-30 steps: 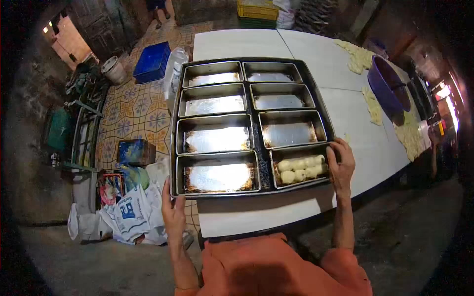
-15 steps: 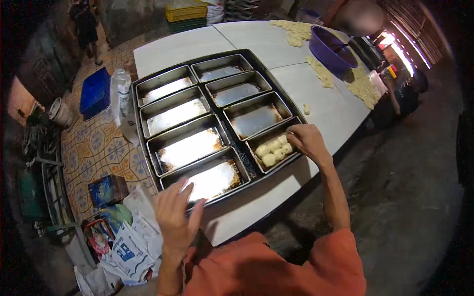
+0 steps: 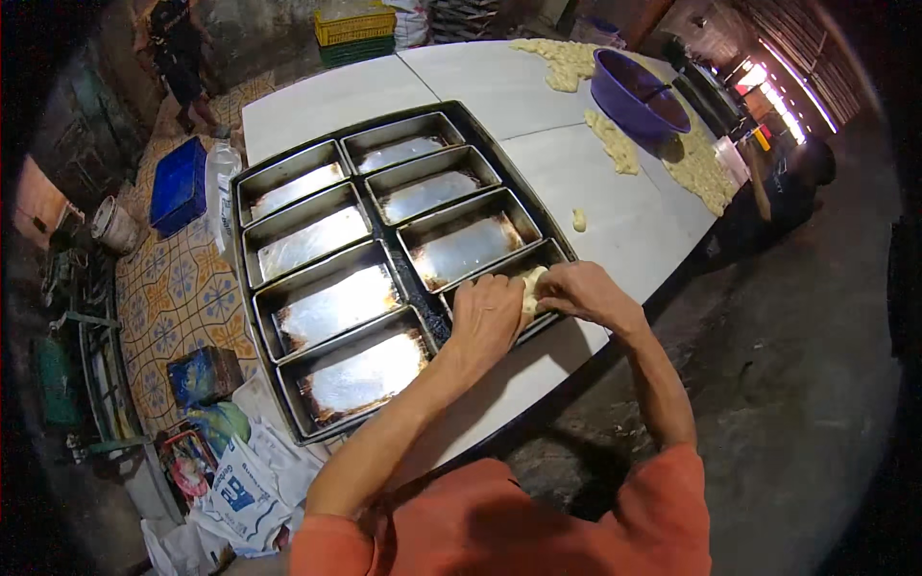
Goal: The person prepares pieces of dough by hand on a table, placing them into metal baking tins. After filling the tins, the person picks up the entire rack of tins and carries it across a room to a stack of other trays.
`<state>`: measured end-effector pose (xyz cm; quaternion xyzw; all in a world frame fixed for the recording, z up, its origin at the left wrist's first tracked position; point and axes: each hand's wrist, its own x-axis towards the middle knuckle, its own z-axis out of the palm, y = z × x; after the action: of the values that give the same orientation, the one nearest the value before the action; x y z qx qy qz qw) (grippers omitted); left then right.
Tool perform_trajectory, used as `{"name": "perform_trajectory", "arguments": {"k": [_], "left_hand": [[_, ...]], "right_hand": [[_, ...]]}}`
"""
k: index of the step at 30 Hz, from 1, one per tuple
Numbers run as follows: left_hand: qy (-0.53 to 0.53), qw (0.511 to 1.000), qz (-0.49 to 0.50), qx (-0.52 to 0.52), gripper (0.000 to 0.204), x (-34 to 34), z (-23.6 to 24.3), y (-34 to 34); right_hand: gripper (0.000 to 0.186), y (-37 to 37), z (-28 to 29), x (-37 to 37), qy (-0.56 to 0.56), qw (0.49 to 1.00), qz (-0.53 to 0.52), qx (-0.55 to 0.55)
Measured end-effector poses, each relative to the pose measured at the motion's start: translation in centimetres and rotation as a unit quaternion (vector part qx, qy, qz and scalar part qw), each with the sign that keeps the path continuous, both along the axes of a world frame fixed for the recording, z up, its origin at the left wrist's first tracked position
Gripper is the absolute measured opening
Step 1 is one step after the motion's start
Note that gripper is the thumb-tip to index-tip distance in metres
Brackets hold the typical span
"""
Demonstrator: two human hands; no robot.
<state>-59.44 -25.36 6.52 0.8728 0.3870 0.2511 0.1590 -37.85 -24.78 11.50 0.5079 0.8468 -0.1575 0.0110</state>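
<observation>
Both hands reach into the loaf tin (image 3: 530, 338) at the near right of a large dark tray (image 3: 423, 288). Pale dough balls (image 3: 531, 286) sit in that tin, mostly hidden beneath the hands. My left hand (image 3: 488, 315) curls over the tin's left part, its fingers closed round dough. From the right, my right hand (image 3: 594, 294) bends its fingers down onto the same dough. Several other loaf tins (image 3: 312, 240) stand in two rows on the tray, bare inside with shiny, browned bottoms.
On the white table (image 3: 523, 182) lie a small dough piece (image 3: 579, 220) and larger dough masses (image 3: 615, 144), beside a purple basin (image 3: 639, 101). Another person (image 3: 792, 197) is at the right edge, and one more person (image 3: 180, 67) stands far left. White sacks (image 3: 245, 490) and a blue crate (image 3: 180, 187) occupy the floor.
My left hand has moved right, from above the near-left tin into the tin with dough. My right hand has shifted slightly lower. The tray sits further left in view.
</observation>
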Motion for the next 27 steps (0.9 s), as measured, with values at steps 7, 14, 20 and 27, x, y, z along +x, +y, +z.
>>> {"name": "perform_trajectory", "arguments": {"k": [7,14,20,27], "left_hand": [[0.038,0.997,0.038,-0.055,0.024,-0.5,-0.2,0.6],[0.036,0.995,0.057,-0.068,0.029,0.0,-0.1,0.2],[0.023,0.998,0.015,-0.056,0.035,-0.4,0.3,0.1],[-0.051,0.997,0.025,-0.048,0.035,-3.3,2.1,-1.2]], "right_hand": [[0.024,1.7,-0.6,0.0,0.003,0.998,0.051,-0.033],[0.030,1.8,-1.6,-0.6,0.034,0.995,0.078,-0.045],[0.030,1.1,-1.8,-1.1,0.101,0.992,0.052,-0.046],[0.021,0.8,0.2,-0.1,0.266,0.963,-0.043,-0.014]]}}
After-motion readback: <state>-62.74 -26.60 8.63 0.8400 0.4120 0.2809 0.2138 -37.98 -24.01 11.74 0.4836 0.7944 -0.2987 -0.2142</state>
